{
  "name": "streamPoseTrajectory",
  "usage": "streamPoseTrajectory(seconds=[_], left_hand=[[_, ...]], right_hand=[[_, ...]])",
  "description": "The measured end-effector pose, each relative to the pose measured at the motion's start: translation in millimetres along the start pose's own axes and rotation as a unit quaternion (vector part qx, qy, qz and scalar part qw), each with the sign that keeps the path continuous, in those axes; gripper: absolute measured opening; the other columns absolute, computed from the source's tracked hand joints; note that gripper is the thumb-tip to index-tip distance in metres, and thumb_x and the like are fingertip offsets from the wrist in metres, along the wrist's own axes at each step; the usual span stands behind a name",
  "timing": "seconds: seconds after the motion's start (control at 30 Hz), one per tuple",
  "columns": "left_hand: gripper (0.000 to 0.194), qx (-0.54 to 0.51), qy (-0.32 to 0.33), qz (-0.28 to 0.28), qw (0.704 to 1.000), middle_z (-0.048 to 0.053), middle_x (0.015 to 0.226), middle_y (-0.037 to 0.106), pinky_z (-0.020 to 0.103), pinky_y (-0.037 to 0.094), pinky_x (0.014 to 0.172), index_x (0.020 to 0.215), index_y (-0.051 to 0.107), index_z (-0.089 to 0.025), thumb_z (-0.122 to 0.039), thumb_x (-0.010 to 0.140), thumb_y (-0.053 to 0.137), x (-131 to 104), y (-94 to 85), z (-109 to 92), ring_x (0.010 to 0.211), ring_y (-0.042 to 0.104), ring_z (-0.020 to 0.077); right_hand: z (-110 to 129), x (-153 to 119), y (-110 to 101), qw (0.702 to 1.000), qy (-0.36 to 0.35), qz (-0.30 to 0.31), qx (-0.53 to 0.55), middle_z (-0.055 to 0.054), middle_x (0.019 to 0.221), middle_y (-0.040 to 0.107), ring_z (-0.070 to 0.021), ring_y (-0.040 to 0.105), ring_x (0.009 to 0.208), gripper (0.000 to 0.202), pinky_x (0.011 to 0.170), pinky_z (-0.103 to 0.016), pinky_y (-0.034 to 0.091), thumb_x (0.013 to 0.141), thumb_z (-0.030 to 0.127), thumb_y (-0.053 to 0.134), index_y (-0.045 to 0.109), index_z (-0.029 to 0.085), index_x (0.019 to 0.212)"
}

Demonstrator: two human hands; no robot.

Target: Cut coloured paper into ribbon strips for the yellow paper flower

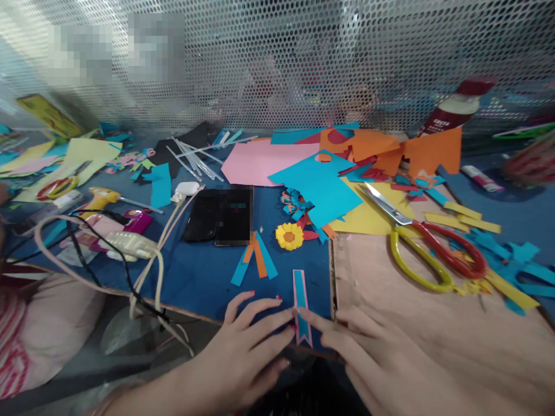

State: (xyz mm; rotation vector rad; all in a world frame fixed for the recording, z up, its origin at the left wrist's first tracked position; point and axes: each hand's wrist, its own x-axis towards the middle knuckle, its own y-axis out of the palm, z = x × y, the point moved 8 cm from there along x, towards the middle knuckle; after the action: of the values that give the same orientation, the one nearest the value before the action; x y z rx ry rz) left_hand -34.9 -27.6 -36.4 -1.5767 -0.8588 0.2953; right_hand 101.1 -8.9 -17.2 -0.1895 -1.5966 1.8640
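Observation:
A narrow pink paper strip with a blue strip glued down its middle (300, 297) lies on the dark blue mat (203, 274) near the front edge. My left hand (249, 341) lies flat on the mat, its fingertips pressing the strip's lower end from the left. My right hand (373, 358) presses the same end from the right with its forefinger, the rest of the hand resting on the brown board (416, 312). Neither hand grips anything. A clear ruler (344, 268) lies just right of the strip.
Yellow and red scissors (427, 248) lie on the board. A paper flower (289, 236), blue and orange strips (255, 260), a phone (219, 215), a glue gun (104, 199), cables (143, 277), glue sticks (195, 156) and coloured paper sheets (321, 185) crowd the mat. A bottle (455, 110) stands back right.

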Motion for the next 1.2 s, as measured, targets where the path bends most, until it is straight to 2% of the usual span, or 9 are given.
streamPoseTrajectory(seconds=[0.2, 0.37, 0.43, 0.53, 0.7, 0.87, 1.0, 1.1, 1.2], left_hand=[[0.030, 0.011, -0.022, -0.004, 1.000, 0.006, 0.132, 0.055, 0.045, 0.022, 0.109, 0.114, 0.061, -0.026, -0.021, 0.085, 0.055, -0.8, 1.0, 4.0, 0.128, 0.041, 0.0224], [0.029, 0.027, 0.005, 0.031, 0.999, 0.009, 0.145, 0.043, 0.051, 0.014, 0.114, 0.114, 0.059, -0.023, -0.030, 0.087, 0.055, 2.3, 4.1, 1.3, 0.136, 0.032, 0.0253], [0.031, 0.039, 0.029, 0.041, 0.998, 0.008, 0.143, 0.046, 0.053, 0.008, 0.115, 0.115, 0.059, -0.021, -0.033, 0.087, 0.055, 2.3, 5.6, -1.7, 0.136, 0.033, 0.0253], [0.031, 0.067, 0.047, 0.023, 0.996, 0.007, 0.136, 0.054, 0.055, 0.003, 0.115, 0.115, 0.059, -0.020, -0.033, 0.087, 0.055, -0.8, 3.6, -4.4, 0.130, 0.041, 0.0242], [0.028, 0.068, 0.012, -0.064, 0.996, 0.004, 0.115, 0.068, 0.050, 0.012, 0.117, 0.111, 0.062, -0.016, -0.026, 0.085, 0.058, -0.6, -13.2, -2.0, 0.113, 0.055, 0.0202], [0.037, 0.103, 0.045, -0.032, 0.993, 0.009, 0.128, 0.061, 0.049, 0.020, 0.116, 0.120, 0.056, -0.007, -0.023, 0.088, 0.053, 16.3, -6.1, -9.8, 0.125, 0.048, 0.0253], [0.034, 0.103, 0.047, -0.077, 0.991, 0.009, 0.116, 0.068, 0.050, 0.021, 0.116, 0.116, 0.057, -0.005, -0.020, 0.086, 0.055, 11.7, -9.8, -16.3, 0.114, 0.056, 0.0245], [0.036, 0.095, 0.030, -0.073, 0.992, 0.008, 0.114, 0.069, 0.050, 0.020, 0.116, 0.119, 0.056, -0.006, -0.018, 0.085, 0.056, 1.5, -13.6, -16.3, 0.112, 0.057, 0.0232], [0.041, 0.082, 0.015, -0.050, 0.995, 0.008, 0.124, 0.063, 0.046, 0.026, 0.115, 0.127, 0.051, -0.009, -0.015, 0.086, 0.053, -2.0, -19.9, -10.7, 0.122, 0.051, 0.0222]], right_hand=[[2.3, 2.0, 13.9, 1.000, -0.022, 0.011, -0.017, -0.006, 0.111, 0.067, -0.0193, 0.051, 0.082, 0.045, 0.072, -0.029, 0.047, 0.070, 0.003, 0.046, 0.062, 0.012, 0.111], [-1.8, 2.2, 8.8, 1.000, -0.012, 0.018, -0.003, -0.009, 0.095, 0.067, -0.0203, 0.051, 0.082, 0.047, 0.067, -0.029, 0.047, 0.076, 0.003, 0.041, 0.057, 0.011, 0.120], [-3.1, 1.1, 7.4, 1.000, -0.011, 0.020, -0.002, -0.008, 0.092, 0.067, -0.0202, 0.051, 0.080, 0.044, 0.066, -0.030, 0.046, 0.078, 0.003, 0.041, 0.058, 0.012, 0.117], [-3.5, -1.6, 7.0, 1.000, -0.013, 0.019, -0.017, -0.006, 0.096, 0.068, -0.0193, 0.051, 0.075, 0.034, 0.062, -0.032, 0.045, 0.078, 0.004, 0.041, 0.063, 0.016, 0.101], [1.7, -2.0, 3.8, 1.000, -0.023, 0.002, -0.015, -0.005, 0.113, 0.067, -0.0196, 0.051, 0.081, 0.034, 0.066, -0.032, 0.045, 0.079, 0.005, 0.043, 0.062, 0.014, 0.106], [13.8, -1.0, 4.5, 0.998, -0.045, -0.036, -0.034, -0.008, 0.111, 0.067, -0.0217, 0.054, 0.085, 0.025, 0.066, -0.033, 0.045, 0.082, 0.013, 0.048, 0.063, 0.012, 0.102], [21.9, -6.4, 13.1, 0.994, -0.071, -0.046, -0.070, -0.011, 0.115, 0.066, -0.0194, 0.054, 0.079, 0.023, 0.062, -0.031, 0.044, 0.088, 0.026, 0.050, 0.064, 0.012, 0.100], [28.1, -10.3, 14.0, 0.986, -0.106, -0.061, -0.115, -0.012, 0.117, 0.066, -0.0186, 0.056, 0.078, 0.023, 0.067, -0.031, 0.043, 0.091, 0.018, 0.042, 0.064, 0.013, 0.098], [34.2, -12.1, 12.1, 0.979, -0.141, -0.074, -0.124, -0.012, 0.108, 0.070, -0.0196, 0.058, 0.082, 0.034, 0.071, -0.031, 0.043, 0.093, 0.012, 0.032, 0.065, 0.012, 0.102]])
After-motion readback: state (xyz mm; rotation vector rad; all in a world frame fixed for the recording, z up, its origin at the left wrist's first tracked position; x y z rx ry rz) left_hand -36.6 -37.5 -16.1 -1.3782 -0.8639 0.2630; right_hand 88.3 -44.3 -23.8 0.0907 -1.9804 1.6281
